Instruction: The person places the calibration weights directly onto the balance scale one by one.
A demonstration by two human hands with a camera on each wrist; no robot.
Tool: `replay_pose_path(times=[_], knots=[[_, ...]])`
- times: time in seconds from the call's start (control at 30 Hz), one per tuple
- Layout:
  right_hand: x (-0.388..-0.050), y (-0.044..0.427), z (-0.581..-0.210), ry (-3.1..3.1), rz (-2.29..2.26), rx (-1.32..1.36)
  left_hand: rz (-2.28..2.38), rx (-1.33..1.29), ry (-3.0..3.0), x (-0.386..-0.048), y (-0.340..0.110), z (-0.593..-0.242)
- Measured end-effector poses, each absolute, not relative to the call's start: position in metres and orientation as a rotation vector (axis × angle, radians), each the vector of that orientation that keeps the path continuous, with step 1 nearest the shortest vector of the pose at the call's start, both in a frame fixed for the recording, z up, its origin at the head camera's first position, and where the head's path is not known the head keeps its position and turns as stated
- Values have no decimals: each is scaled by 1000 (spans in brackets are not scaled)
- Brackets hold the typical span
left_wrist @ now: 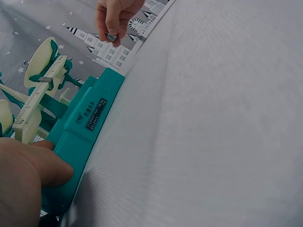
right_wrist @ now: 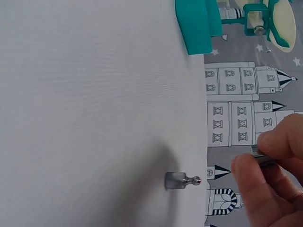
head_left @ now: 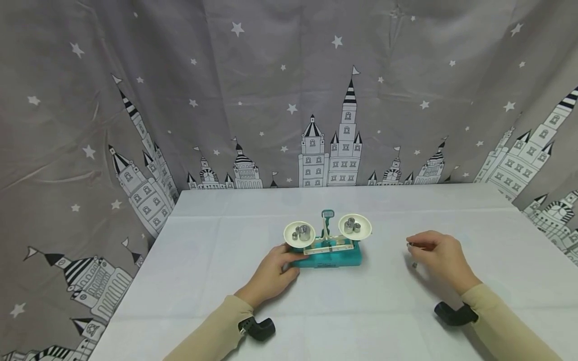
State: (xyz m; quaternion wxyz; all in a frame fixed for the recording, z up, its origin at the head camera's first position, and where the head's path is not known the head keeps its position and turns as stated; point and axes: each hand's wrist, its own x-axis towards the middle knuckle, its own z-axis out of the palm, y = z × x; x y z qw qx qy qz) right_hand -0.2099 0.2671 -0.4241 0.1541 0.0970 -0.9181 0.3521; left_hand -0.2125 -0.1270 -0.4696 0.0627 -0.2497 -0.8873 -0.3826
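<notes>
A teal balance scale (head_left: 334, 258) with two cream pans stands mid-table. My left hand (head_left: 273, 273) grips the left end of its base, the thumb (left_wrist: 57, 171) along the front. Several metal weights (head_left: 304, 232) sit in the left pan (head_left: 292, 242), and others (head_left: 349, 225) in the right pan (head_left: 367, 231). Off to the right of the scale, my right hand (head_left: 442, 258) pinches a small metal weight (right_wrist: 262, 158) between thumb and fingers, above the table. Below that hand, a knobbed metal weight (right_wrist: 176, 180) stands upright on the cloth.
A white cloth (head_left: 217, 240) covers the table. Behind it hangs a grey curtain (head_left: 253, 90) printed with castles and stars. Black wrist mounts (head_left: 262, 329) are worn on both forearms. The scale's ruled beam (left_wrist: 40, 101) runs along its front, between the pans.
</notes>
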Motion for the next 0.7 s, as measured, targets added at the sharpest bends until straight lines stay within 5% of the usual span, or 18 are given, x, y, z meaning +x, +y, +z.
replay_pose_path(times=[0.7], knots=[[-213, 259, -411, -2591, 1269, 173, -1148, -764, -2677, -213, -127, -469]])
